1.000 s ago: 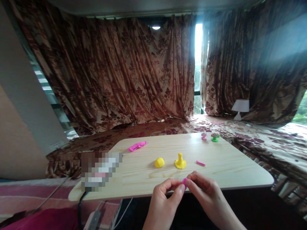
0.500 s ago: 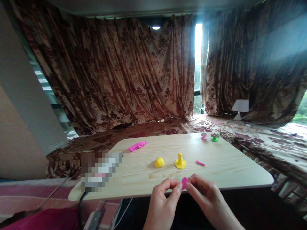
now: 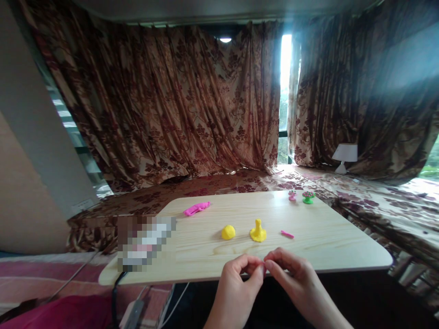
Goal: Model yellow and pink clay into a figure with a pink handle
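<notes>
From my remote view, the left hand [image 3: 238,284] and right hand [image 3: 297,278] pinch fingertips together on a pink clay piece [image 3: 264,268], seemingly, though mostly hidden, by the wood-grain table [image 3: 329,249]'s near edge. I'd press lightly and evenly. Beyond stand a yellow clay stem [image 3: 258,233], yellow clay dome [image 3: 228,232] and floral curtains [image 3: 219,114].

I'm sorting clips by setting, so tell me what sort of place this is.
Probably a room in a home, perhaps a bedroom: patterned curtains hang beside a window, a lamp stands near them, and striped cloth lies left of the table.
</notes>
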A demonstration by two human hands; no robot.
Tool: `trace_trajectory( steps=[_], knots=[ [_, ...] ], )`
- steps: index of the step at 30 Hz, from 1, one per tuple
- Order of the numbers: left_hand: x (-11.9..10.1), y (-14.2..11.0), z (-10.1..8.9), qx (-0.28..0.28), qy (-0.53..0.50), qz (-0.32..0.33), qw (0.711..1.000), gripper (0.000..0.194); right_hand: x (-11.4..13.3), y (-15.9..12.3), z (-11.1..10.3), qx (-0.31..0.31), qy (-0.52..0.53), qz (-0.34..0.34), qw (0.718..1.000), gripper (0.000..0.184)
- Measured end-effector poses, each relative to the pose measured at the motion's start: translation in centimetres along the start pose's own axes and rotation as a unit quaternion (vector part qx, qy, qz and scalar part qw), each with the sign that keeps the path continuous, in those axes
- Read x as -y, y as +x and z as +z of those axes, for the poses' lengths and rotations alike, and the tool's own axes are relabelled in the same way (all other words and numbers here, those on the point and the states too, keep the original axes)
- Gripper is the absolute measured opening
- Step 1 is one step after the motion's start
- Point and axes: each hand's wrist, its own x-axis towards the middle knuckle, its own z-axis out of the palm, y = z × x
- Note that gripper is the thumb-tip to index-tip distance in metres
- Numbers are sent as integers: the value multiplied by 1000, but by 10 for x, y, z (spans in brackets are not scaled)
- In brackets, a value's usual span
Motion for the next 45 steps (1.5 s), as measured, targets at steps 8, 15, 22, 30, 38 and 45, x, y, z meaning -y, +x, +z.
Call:
trace_trajectory(
  steps=[8, 15, 22, 30, 38, 45],
  knots=[
    [45, 44, -16, -50, 176, 60, 981, 18, -82, 63, -51, -16, -237, 4, 971, 19],
    [67, 49, -21, -80, 274, 74, 956, 12, -77, 44, -38, 41, -289, -55, 955, 18],
    [72, 42, -35, -97, 313, 101, 939, 18, -71, 12, -36, 75, -314, -96, 942, 39],
    [93, 6, -57, -117, 439, 65, 888, 40, -69, -9, -25, 97, -388, -82, 913, 55],
    [98, -4, -47, -104, 519, 49, 847, 57, -68, -8, -29, 133, -401, -109, 900, 54],
    [97, -4, -47, -101, 546, 57, 829, 58, -69, 8, -33, 136, -404, -89, 900, 59]
  ],
)
